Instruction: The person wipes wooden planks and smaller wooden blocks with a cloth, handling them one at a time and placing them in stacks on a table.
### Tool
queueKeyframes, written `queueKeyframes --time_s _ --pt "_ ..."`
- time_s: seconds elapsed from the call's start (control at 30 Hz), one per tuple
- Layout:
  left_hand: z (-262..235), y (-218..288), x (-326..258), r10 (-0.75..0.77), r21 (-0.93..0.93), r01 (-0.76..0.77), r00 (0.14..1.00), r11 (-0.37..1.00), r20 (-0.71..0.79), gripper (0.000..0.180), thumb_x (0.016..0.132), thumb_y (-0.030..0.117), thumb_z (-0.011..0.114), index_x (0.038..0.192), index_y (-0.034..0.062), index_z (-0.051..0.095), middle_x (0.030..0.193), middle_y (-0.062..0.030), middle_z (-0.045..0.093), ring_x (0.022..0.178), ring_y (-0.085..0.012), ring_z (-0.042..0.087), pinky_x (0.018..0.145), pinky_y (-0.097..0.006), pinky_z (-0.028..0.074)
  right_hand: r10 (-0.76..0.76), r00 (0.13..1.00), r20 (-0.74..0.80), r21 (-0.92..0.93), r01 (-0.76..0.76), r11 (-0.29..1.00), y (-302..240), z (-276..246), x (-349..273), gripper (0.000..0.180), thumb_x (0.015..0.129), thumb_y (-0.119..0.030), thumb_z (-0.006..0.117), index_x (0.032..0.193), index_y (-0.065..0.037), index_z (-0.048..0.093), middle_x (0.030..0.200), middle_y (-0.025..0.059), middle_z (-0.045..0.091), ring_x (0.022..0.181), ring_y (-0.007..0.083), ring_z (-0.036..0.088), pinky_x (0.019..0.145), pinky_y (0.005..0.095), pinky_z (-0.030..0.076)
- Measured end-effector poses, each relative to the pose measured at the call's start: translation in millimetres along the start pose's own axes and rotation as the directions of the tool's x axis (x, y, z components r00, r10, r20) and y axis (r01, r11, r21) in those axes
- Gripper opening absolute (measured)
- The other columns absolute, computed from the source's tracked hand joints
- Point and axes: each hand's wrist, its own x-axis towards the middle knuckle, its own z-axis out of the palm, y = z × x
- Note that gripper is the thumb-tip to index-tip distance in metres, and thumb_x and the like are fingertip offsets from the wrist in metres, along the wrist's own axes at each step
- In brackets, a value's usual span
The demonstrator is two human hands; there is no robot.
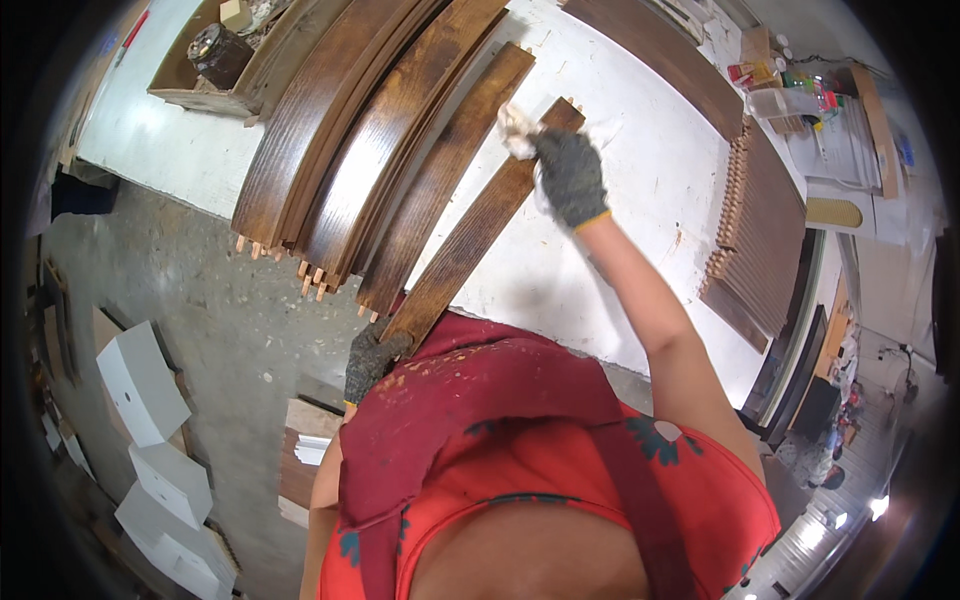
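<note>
A brown stained wooden slat (480,212) with dowel pegs at its far end slants across the white tabletop toward me. My left hand (374,358), in a dark grey work glove, grips its near end beside my apron. My right hand (572,178), gloved the same way, is closed on a whitish cloth (518,130) at the slat's far end; motion blurs it slightly. Just left of this slat lies another brown slat (455,170). Farther left, glossy slats (370,150) are stacked with their pegs pointing toward me.
An open wooden box (205,98) holding a dark stained can (220,55) stands at the far left of the white table (640,250). More slats (755,240) lie in a row at the right, with a long board (665,55) behind. White panels (142,385) rest on the floor at left.
</note>
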Motion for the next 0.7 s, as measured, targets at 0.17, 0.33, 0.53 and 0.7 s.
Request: queueKeyframes --time_s 0.17,0.33,0.53,0.7 --pt "3 7 2 -0.032 0.074 0.031 0.999 0.997 0.002 0.033 0.082 0.008 0.068 0.113 -0.004 0.064 0.098 -0.0078 0.068 0.083 -0.0138 0.062 0.076 -0.028 0.05 0.162 0.986 -0.046 -0.233 -0.169 0.958 67 1 45 0.03 0.082 -0.014 0.053 0.109 -0.016 0.066 0.098 0.0089 0.064 0.087 0.0301 0.061 0.076 0.0437 0.05" --pt "3 3 4 -0.019 0.099 0.019 1.0 0.995 -0.002 0.034 0.082 0.009 0.069 0.113 -0.0029 0.065 0.095 -0.007 0.068 0.082 -0.0129 0.061 0.074 -0.027 0.05 0.048 0.989 -0.14 -0.19 -0.075 0.979 -2 9 -9 0.033 0.082 -0.008 0.054 0.114 -0.01 0.063 0.099 0.0107 0.064 0.083 0.0269 0.059 0.068 0.0397 0.05" --pt "-1 6 4 -0.024 0.13 0.019 0.999 0.991 0.033 0.034 0.082 0.01 0.068 0.113 -0.0028 0.064 0.098 -0.0073 0.067 0.082 -0.0124 0.061 0.074 -0.027 0.049 -0.428 0.901 0.067 0.398 0.37 0.84 -138 -3 -124 0.046 0.088 -0.039 0.059 0.12 -0.006 0.059 0.117 0.0201 0.06 0.109 0.0311 0.058 0.095 0.0469 0.045" --pt "12 14 -7 -0.025 0.067 0.025 1.0 0.997 0.004 0.034 0.083 0.01 0.067 0.115 -0.002 0.063 0.1 -0.0074 0.067 0.086 -0.0128 0.06 0.077 -0.028 0.049 0.097 0.994 -0.056 0.328 -0.073 0.942 -31 -10 -43 0.029 0.087 -0.005 0.046 0.108 -0.009 0.066 0.103 0.0118 0.068 0.092 0.0292 0.063 0.081 0.0404 0.049"
